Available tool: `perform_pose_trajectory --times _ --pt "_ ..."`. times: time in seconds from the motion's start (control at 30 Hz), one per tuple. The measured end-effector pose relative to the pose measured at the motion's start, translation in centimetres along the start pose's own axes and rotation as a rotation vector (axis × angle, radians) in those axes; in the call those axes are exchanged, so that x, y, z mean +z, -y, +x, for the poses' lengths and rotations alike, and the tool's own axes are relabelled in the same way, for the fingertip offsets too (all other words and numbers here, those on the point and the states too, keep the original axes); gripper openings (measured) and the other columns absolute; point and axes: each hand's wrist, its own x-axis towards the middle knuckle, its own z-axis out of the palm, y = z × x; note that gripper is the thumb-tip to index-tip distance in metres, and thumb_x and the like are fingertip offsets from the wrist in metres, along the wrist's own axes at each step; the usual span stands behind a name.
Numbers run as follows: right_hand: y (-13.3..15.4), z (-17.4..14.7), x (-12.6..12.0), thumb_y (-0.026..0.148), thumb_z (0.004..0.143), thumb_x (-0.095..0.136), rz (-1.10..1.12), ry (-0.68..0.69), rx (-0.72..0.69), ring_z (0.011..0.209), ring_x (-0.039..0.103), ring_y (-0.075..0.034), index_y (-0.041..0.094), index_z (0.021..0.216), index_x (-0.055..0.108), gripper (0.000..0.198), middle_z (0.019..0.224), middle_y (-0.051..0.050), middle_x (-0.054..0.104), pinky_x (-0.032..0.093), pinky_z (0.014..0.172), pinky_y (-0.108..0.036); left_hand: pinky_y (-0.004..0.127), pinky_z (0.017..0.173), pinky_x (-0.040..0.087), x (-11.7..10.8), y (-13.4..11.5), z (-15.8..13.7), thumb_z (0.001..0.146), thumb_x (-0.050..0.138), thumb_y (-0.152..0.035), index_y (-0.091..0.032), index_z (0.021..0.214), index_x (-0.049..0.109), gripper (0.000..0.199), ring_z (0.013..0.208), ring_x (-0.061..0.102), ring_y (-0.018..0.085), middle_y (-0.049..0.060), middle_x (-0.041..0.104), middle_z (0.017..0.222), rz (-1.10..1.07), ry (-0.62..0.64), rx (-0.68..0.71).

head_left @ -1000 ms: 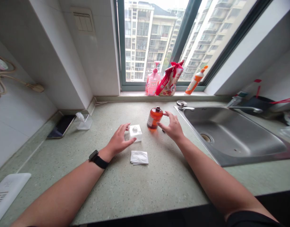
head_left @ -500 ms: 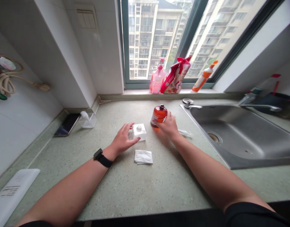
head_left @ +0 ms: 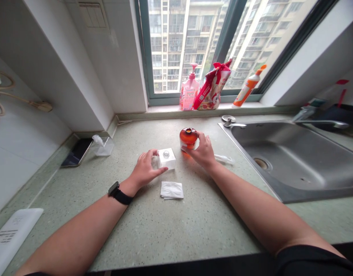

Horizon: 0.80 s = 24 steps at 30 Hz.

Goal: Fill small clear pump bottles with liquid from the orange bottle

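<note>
My left hand [head_left: 144,168] curls around a clear square bottle [head_left: 167,156] that stands upright on the counter with its round neck uncapped. Its thumb lies along the bottle's front and its fingers are at the back left side. My right hand [head_left: 203,152] grips an amber bottle [head_left: 187,138] from the right. That bottle is uncapped too and tilts slightly, and I cannot tell whether its base touches the counter. In front of the clear bottle lies a folded white tissue [head_left: 172,190]. Behind my right wrist rests a clear plastic pump piece [head_left: 224,159], partly hidden.
A steel sink [head_left: 282,193] is set into the counter at the right. At the left are a phone [head_left: 76,152] and a clear plastic piece [head_left: 103,146]. The windowsill holds a pink pump bottle [head_left: 189,94], a red bag [head_left: 212,90] and an orange bottle [head_left: 247,89].
The amber bottle has come slightly left, closer to the clear bottle, and its mouth now leans more toward me. My left hand keeps its place at the clear bottle. The camera view has shifted a little.
</note>
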Motion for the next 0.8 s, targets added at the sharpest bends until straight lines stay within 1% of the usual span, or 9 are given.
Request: perform_pose_trajectory --times 0.07,0.2,0.33,0.47,0.63,0.8 --pt "0.0 -0.3 0.1 0.060 0.081 0.081 -0.004 0.014 -0.047 0.135 0.062 -0.042 0.026 0.143 0.051 0.077 0.145 -0.018 0.070 0.027 0.129 -0.070 0.056 0.112 0.051 0.0 0.0 0.1 0.084 0.087 -0.057 -0.026 0.130 0.057 0.063 0.124 0.068 0.035 0.010 0.072 0.129 -0.021 -0.019 0.015" --pt "0.3 -0.7 0.0 0.059 0.085 0.076 -0.020 0.025 -0.133 0.139 0.060 -0.041 0.025 0.147 0.051 0.075 0.147 -0.017 0.069 0.025 0.131 -0.068 0.053 0.114 0.050 -0.1 -0.1 0.1 0.084 0.086 -0.065 -0.026 0.135 0.057 0.071 0.124 0.069 0.034 0.010 0.072 0.128 -0.048 -0.105 0.052" --pt "0.9 -0.8 -0.3 0.053 0.088 0.073 -0.046 0.044 -0.200 0.140 0.060 -0.040 0.024 0.149 0.052 0.070 0.147 -0.017 0.069 0.024 0.132 -0.068 0.052 0.114 0.050 -0.3 -0.3 0.0 0.086 0.085 -0.065 -0.025 0.137 0.057 0.071 0.124 0.068 0.033 0.010 0.071 0.126 -0.043 -0.162 0.067" --pt "1.4 -0.8 -0.5 0.048 0.089 0.071 -0.085 0.069 -0.204 0.140 0.060 -0.039 0.027 0.149 0.054 0.066 0.147 -0.015 0.069 0.023 0.132 -0.068 0.052 0.113 0.051 -0.3 -0.3 -0.1 0.087 0.084 -0.064 -0.025 0.137 0.057 0.069 0.123 0.069 0.032 0.010 0.071 0.124 -0.035 -0.173 0.062" --pt "1.6 -0.8 -0.6 0.039 0.088 0.070 -0.113 0.061 -0.255 0.139 0.059 -0.038 0.027 0.149 0.055 0.064 0.145 -0.015 0.069 0.024 0.132 -0.066 0.053 0.113 0.051 -0.1 -0.2 0.0 0.086 0.085 -0.064 -0.026 0.137 0.058 0.069 0.121 0.070 0.033 0.009 0.071 0.123 -0.037 -0.169 0.064" --pt "2.0 -0.9 -0.7 0.032 0.086 0.068 -0.151 0.044 -0.281 0.143 0.057 -0.038 0.028 0.146 0.058 0.061 0.144 -0.013 0.069 0.021 0.134 -0.063 0.054 0.111 0.051 -0.1 -0.2 0.0 0.084 0.087 -0.065 -0.025 0.136 0.059 0.072 0.121 0.069 0.034 0.009 0.072 0.122 -0.046 -0.145 0.061"
